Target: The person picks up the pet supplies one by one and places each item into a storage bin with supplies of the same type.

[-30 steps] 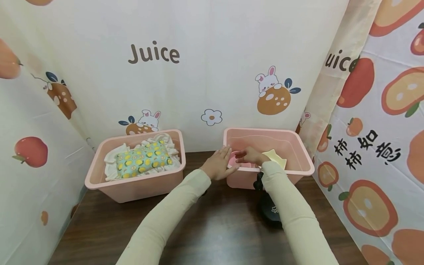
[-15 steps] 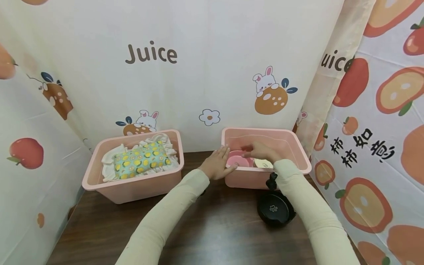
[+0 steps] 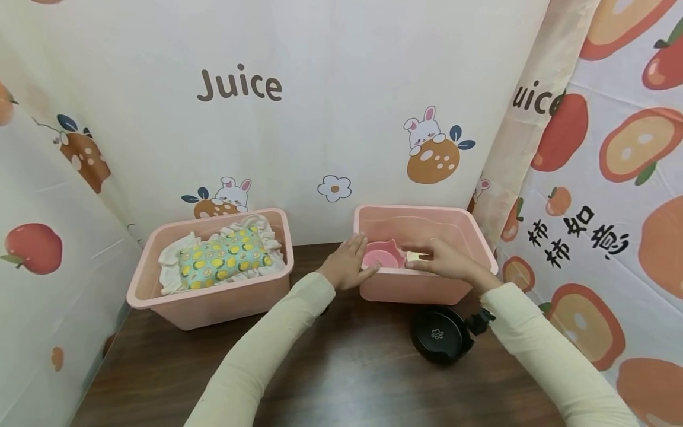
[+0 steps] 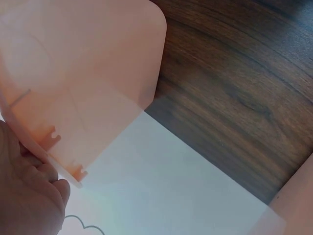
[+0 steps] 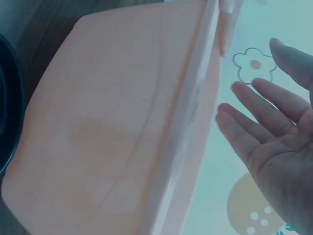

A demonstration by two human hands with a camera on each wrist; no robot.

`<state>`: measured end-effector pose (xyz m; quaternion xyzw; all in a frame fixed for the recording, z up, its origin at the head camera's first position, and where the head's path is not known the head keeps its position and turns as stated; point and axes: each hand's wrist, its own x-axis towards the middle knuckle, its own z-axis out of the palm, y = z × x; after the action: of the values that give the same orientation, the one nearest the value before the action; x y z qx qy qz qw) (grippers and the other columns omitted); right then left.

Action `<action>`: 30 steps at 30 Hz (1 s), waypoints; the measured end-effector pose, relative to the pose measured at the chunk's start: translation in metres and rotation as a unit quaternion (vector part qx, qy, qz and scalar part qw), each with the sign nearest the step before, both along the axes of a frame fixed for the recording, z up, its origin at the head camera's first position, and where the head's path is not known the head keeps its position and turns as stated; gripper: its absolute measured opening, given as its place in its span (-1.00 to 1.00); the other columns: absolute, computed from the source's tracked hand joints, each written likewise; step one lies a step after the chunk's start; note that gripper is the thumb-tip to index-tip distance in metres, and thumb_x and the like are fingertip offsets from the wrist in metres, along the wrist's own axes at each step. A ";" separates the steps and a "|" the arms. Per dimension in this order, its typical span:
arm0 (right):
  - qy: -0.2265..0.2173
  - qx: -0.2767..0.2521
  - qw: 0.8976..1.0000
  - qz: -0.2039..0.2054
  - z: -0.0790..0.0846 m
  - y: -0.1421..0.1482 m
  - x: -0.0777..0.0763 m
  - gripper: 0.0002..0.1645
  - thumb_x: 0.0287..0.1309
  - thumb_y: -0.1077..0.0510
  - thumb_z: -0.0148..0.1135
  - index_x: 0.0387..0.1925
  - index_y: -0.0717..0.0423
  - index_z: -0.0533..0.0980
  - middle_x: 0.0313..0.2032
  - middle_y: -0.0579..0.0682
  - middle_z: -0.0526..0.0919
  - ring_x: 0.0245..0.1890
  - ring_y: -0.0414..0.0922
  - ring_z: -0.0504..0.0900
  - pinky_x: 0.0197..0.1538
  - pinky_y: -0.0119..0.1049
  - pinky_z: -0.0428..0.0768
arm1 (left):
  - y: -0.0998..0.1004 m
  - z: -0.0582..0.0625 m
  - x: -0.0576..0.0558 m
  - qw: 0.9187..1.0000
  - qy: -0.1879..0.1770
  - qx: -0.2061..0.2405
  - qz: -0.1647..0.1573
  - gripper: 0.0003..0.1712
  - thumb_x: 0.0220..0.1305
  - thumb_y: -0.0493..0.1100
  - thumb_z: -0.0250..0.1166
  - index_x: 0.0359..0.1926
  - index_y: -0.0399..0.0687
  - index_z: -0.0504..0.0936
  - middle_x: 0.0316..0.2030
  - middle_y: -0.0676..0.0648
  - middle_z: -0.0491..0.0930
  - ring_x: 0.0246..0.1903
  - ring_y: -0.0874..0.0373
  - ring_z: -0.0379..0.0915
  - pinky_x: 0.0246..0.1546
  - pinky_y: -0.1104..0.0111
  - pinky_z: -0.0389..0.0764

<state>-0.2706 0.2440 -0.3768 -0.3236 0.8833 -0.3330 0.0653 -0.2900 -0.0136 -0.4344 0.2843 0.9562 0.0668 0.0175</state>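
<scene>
My left hand (image 3: 347, 264) rests at the left rim of the right pink bin (image 3: 413, 288), fingers straight. In the left wrist view its fingers lie against the bin's rim. My right hand (image 3: 445, 259) hovers over the front of that bin, its fingers apart and loosely bent. The right wrist view shows the right palm with nothing in it. Inside the bin, a pink bowl (image 3: 382, 255) with pointed ears sits at the left. Beside it a pale yellow piece (image 3: 418, 257) shows between the right hand's fingers; the rest of it is hidden.
A black bowl (image 3: 437, 335) with a paw print stands on the dark wooden table (image 3: 347, 367), in front of the right bin. A left pink bin (image 3: 229, 305) holds a lemon-print cushion (image 3: 226, 258) on white ruffled cloth (image 3: 169, 261). Printed curtains (image 3: 320, 118) enclose the back and sides.
My right hand has drawn back to the right from over the pink bowl, uncovering it, and its forearm has swung right, exposing the black bowl. The left hand stays at the rim.
</scene>
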 end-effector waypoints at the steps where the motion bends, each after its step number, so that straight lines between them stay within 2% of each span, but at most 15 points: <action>1: 0.002 0.002 1.000 -0.002 0.001 0.003 0.006 -0.39 0.18 0.02 0.31 0.23 0.15 0.46 0.14 0.11 0.57 0.16 0.06 0.52 0.07 0.03 0.55 | 0.000 0.000 0.000 1.000 0.002 -0.002 -0.001 -0.04 0.36 0.40 -0.23 0.49 -0.20 -0.06 0.50 -0.16 -0.13 0.48 -0.02 -0.26 0.43 0.18 -0.05; 4: -0.006 0.009 1.000 -0.013 -0.001 0.012 0.023 -0.42 0.18 0.07 0.31 0.22 0.16 0.47 0.13 0.08 0.58 0.14 0.02 0.53 0.09 0.02 0.54 | 0.000 -0.001 0.000 1.000 0.001 -0.001 -0.003 -0.04 0.36 0.39 -0.22 0.49 -0.20 -0.06 0.50 -0.15 -0.14 0.48 -0.02 -0.27 0.44 0.18 -0.06; 7: -0.035 -0.001 0.999 -0.019 -0.007 0.019 0.038 -0.43 0.21 0.09 0.27 0.23 0.19 0.45 0.16 0.12 0.55 0.17 0.09 0.52 0.15 0.06 0.48 | 0.000 -0.001 -0.001 1.000 0.003 0.002 -0.001 -0.05 0.37 0.37 -0.20 0.48 -0.22 -0.04 0.50 -0.16 -0.14 0.48 -0.03 -0.25 0.44 0.17 -0.06; 10: -0.056 -0.020 0.998 -0.022 -0.016 0.025 0.051 -0.43 0.23 0.08 0.26 0.23 0.21 0.43 0.17 0.19 0.52 0.18 0.18 0.48 0.17 0.09 0.44 | -0.001 -0.001 -0.001 1.000 0.003 0.000 0.001 -0.05 0.37 0.38 -0.20 0.48 -0.22 -0.03 0.50 -0.15 -0.14 0.48 -0.04 -0.25 0.44 0.16 -0.06; 13: -0.056 -0.032 0.998 -0.020 -0.027 0.029 0.064 -0.41 0.25 0.05 0.24 0.25 0.21 0.42 0.17 0.21 0.52 0.18 0.21 0.47 0.15 0.05 0.47 | 0.000 0.000 0.000 1.000 0.001 0.000 -0.001 -0.04 0.37 0.39 -0.22 0.49 -0.22 -0.05 0.50 -0.15 -0.15 0.48 -0.04 -0.25 0.44 0.16 -0.05; 18: -0.063 -0.034 0.997 -0.009 -0.052 0.032 0.083 -0.42 0.25 0.05 0.23 0.23 0.24 0.43 0.15 0.18 0.55 0.18 0.05 0.49 0.14 -0.07 0.51 | 0.000 0.001 0.000 1.000 0.000 0.005 -0.005 -0.05 0.37 0.37 -0.19 0.48 -0.23 -0.05 0.50 -0.17 -0.12 0.48 -0.05 -0.24 0.43 0.14 -0.03; 23: -0.069 -0.024 0.997 -0.022 -0.082 0.036 0.102 -0.43 0.22 0.01 0.26 0.19 0.22 0.47 0.12 0.17 0.56 0.15 -0.13 0.50 0.09 -0.17 0.56 | 0.001 0.000 0.000 1.000 0.004 -0.001 -0.006 -0.03 0.36 0.40 -0.23 0.49 -0.21 -0.06 0.50 -0.16 -0.12 0.48 -0.05 -0.22 0.43 0.14 -0.01; 27: -0.074 -0.001 0.996 -0.043 -0.105 0.039 0.112 -0.42 0.21 -0.02 0.27 0.19 0.19 0.47 0.13 0.12 0.56 0.14 -0.06 0.50 0.06 -0.24 0.55 | 0.001 0.001 0.000 1.000 0.003 0.000 -0.005 -0.05 0.37 0.37 -0.19 0.49 -0.22 -0.05 0.50 -0.16 -0.13 0.48 -0.05 -0.23 0.43 0.14 -0.02; 30: -0.083 0.007 0.995 -0.045 -0.119 0.040 0.116 -0.39 0.22 -0.03 0.26 0.20 0.23 0.46 0.15 0.13 0.55 0.16 0.07 0.49 0.08 -0.21 0.54 | 0.001 0.001 0.000 1.000 0.006 -0.005 -0.003 -0.05 0.37 0.37 -0.20 0.49 -0.22 -0.05 0.50 -0.16 -0.12 0.48 -0.04 -0.23 0.43 0.15 -0.03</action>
<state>-0.1543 0.2841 -0.4961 -0.2541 0.8910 -0.3547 0.1257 -0.2898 -0.0121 -0.4334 0.2875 0.9557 0.0607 0.0135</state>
